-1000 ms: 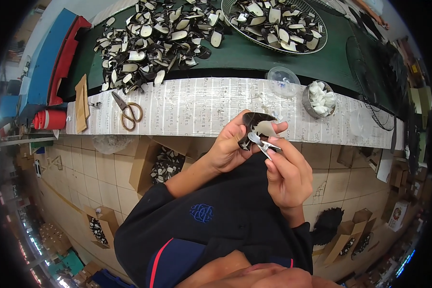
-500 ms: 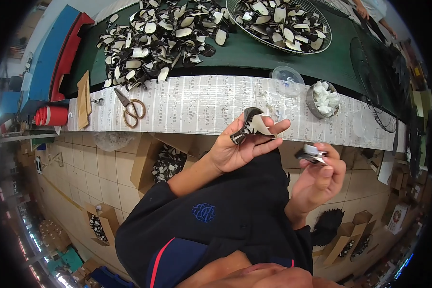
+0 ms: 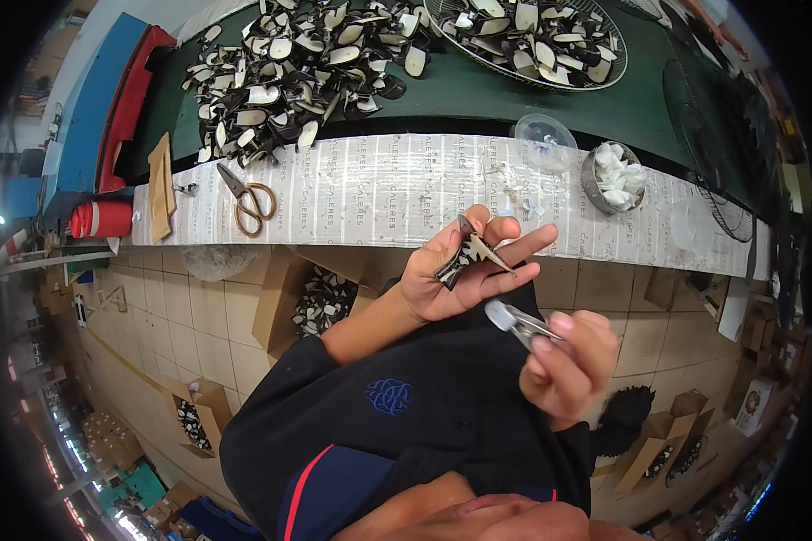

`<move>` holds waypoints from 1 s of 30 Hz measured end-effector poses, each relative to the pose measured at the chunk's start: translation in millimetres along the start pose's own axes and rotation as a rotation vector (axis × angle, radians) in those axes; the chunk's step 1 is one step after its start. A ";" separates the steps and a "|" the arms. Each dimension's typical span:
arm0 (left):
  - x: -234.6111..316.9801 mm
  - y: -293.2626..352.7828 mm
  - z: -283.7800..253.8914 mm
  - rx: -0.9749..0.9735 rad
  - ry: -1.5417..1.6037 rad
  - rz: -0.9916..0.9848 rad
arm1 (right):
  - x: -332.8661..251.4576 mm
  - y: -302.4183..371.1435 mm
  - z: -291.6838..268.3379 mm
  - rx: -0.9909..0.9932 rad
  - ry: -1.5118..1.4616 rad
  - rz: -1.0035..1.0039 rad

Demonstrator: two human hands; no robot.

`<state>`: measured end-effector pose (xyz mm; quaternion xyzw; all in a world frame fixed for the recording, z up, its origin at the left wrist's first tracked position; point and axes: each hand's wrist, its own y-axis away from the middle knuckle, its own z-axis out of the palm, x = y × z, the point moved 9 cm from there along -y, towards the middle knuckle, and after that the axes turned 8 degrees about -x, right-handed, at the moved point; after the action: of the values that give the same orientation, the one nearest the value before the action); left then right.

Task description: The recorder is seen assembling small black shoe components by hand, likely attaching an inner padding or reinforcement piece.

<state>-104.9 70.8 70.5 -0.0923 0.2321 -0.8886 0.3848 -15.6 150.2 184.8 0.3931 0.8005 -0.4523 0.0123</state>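
My left hand [image 3: 456,275] is raised in front of my chest, just off the table's near edge. It holds a small dark shoe part [image 3: 467,254] with a cream flap and jagged edges, between thumb and fingers; some fingers stretch out past it. Lower and to the right, my right hand [image 3: 568,365] is closed on a metal tool like tweezers [image 3: 529,332]. At the tool's tip is a white wad [image 3: 499,315], slightly blurred, a short way below the shoe part and apart from it.
A big pile of similar shoe parts [image 3: 280,90] covers the far left, and a wire basket [image 3: 550,84] holds more. On the table edge [image 3: 361,203] lie scissors [image 3: 248,203] and a brown strip [image 3: 160,189]. A clear tub [image 3: 546,144] stands beside a tin of white wads [image 3: 616,178].
My right hand has moved left and down, and its tool with the white wad now points toward my left hand. The shoe part has turned in my left hand.
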 end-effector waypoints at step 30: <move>11.3 -2.2 11.9 -0.056 -0.070 0.092 | -42.1 3.8 35.2 -0.067 0.090 -0.455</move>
<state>-110.0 59.8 81.8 -0.1234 0.2474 -0.8592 0.4305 4.0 99.4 177.0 0.2217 0.8828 -0.3985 -0.1124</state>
